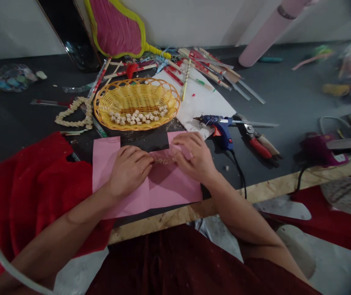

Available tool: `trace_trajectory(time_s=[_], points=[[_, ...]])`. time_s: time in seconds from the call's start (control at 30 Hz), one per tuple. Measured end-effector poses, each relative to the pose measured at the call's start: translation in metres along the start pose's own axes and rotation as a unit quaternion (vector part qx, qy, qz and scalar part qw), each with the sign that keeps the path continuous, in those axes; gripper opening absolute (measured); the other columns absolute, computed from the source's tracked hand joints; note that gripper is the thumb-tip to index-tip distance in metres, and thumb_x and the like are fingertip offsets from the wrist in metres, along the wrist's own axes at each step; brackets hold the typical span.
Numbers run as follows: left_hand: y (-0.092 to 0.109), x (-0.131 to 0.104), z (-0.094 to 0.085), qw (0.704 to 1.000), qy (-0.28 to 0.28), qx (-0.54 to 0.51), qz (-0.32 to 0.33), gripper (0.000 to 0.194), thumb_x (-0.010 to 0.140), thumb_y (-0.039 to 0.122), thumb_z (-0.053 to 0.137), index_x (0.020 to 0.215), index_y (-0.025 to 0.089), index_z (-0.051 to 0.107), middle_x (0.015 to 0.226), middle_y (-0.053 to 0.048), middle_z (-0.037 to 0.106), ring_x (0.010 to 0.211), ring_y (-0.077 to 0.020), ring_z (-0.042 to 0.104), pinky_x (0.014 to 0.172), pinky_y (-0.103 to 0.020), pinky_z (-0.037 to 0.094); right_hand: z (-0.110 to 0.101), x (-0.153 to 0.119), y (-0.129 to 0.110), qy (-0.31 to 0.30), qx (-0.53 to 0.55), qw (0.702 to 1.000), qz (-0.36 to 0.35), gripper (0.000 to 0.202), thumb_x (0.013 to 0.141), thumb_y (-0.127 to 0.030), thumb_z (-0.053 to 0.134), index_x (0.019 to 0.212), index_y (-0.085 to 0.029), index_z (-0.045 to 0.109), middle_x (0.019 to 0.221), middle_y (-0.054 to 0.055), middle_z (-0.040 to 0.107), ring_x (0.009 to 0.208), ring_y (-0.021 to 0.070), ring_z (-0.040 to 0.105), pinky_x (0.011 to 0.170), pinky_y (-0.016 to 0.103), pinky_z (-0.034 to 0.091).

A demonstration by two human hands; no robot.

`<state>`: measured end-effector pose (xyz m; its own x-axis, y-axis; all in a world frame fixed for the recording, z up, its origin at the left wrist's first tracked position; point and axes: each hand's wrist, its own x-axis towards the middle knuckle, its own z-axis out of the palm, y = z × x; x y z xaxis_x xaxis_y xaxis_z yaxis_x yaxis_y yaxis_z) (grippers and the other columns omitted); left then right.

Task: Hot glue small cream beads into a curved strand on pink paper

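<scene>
Pink paper (pixel 175 190) lies at the table's front edge. Just over it, a short strand of small beige pieces (pixel 164 160) stretches between my two hands. My left hand (pixel 131 169) has its fingers closed on the strand's left end. The right end is pinched in my right hand (pixel 194 156), whose fingers curl above the paper. Behind my hands stands a yellow wicker basket (pixel 137 98) with several small beige pieces (pixel 137 117) in it. A heart-shaped ring of similar pieces (pixel 74 123) rests left of the basket.
Red cloth (pixel 40 192) covers the left front. Right of my hands are a blue glue gun (pixel 224 133) with its cord and red-handled pliers (pixel 260 147). Wrapped sticks (pixel 206 71), white paper (pixel 214 100), a pink bottle (pixel 270 32) and a phone (pixel 74 37) are behind.
</scene>
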<state>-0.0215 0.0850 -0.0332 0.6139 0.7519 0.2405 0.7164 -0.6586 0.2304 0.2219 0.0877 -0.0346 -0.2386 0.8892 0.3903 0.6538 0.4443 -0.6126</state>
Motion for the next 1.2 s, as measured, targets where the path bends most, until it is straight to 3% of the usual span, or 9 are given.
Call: trace_trajectory(time_s=[0.1, 0.2, 0.7, 0.93, 1.07, 1.2], points=[[0.000, 0.000, 0.000, 1.000, 0.002, -0.006, -0.006, 0.021, 0.099, 0.032, 0.059, 0.093, 0.024, 0.078, 0.096, -0.005, 0.078, 0.093, -0.0270, 0.065, 0.086, -0.046, 0.049, -0.010, 0.006, 0.006, 0.096, 0.023, 0.994, 0.040, 0.015, 0.101, -0.032, 0.053, 0.102, -0.025, 0.067, 0.102, 0.006, 0.073, 0.102, 0.0239, 0.066, 0.095, 0.045, 0.050], [0.000, 0.000, 0.000, 1.000, 0.003, -0.020, -0.015, 0.024, 0.100, 0.033, 0.057, 0.095, 0.026, 0.079, 0.096, -0.005, 0.078, 0.095, -0.0270, 0.065, 0.086, -0.047, 0.048, -0.014, 0.010, 0.007, 0.130, 0.019, 0.990, 0.042, 0.017, 0.102, -0.034, 0.052, 0.099, -0.026, 0.066, 0.095, 0.005, 0.073, 0.095, 0.0234, 0.067, 0.091, 0.044, 0.052], [0.001, 0.000, -0.006, 1.000, 0.016, 0.007, 0.000, 0.025, 0.102, 0.036, 0.056, 0.097, 0.025, 0.078, 0.097, -0.006, 0.079, 0.094, -0.0264, 0.066, 0.085, -0.046, 0.048, -0.008, 0.012, 0.010, 0.104, 0.026, 0.994, 0.023, 0.014, 0.097, -0.025, 0.052, 0.093, -0.025, 0.065, 0.093, 0.004, 0.072, 0.089, 0.0211, 0.065, 0.086, 0.041, 0.052], [0.000, 0.005, -0.026, 0.998, 0.049, 0.021, -0.017, 0.031, 0.103, 0.033, 0.049, 0.094, 0.025, 0.078, 0.099, -0.006, 0.079, 0.093, -0.0282, 0.067, 0.085, -0.048, 0.049, -0.005, 0.009, 0.016, 0.093, 0.033, 0.995, 0.024, 0.013, 0.097, -0.023, 0.053, 0.095, -0.024, 0.065, 0.094, 0.004, 0.072, 0.091, 0.0204, 0.065, 0.086, 0.040, 0.052], [-0.014, 0.009, -0.047, 0.996, 0.056, 0.031, -0.059, 0.029, 0.102, 0.034, 0.049, 0.101, 0.026, 0.077, 0.102, -0.006, 0.079, 0.098, -0.0296, 0.068, 0.088, -0.048, 0.049, -0.004, 0.008, 0.018, 0.103, 0.051, 0.993, 0.011, 0.012, 0.096, -0.022, 0.054, 0.097, -0.023, 0.066, 0.095, 0.005, 0.072, 0.090, 0.0204, 0.065, 0.086, 0.039, 0.051], [-0.043, 0.025, -0.057, 0.994, 0.048, 0.051, -0.089, 0.026, 0.099, 0.036, 0.052, 0.104, 0.028, 0.076, 0.104, -0.006, 0.078, 0.101, -0.0300, 0.068, 0.091, -0.048, 0.049, -0.003, 0.008, 0.016, 0.094, 0.054, 0.994, 0.009, 0.012, 0.095, -0.023, 0.055, 0.096, -0.022, 0.067, 0.095, 0.006, 0.073, 0.091, 0.0214, 0.066, 0.087, 0.039, 0.051]])
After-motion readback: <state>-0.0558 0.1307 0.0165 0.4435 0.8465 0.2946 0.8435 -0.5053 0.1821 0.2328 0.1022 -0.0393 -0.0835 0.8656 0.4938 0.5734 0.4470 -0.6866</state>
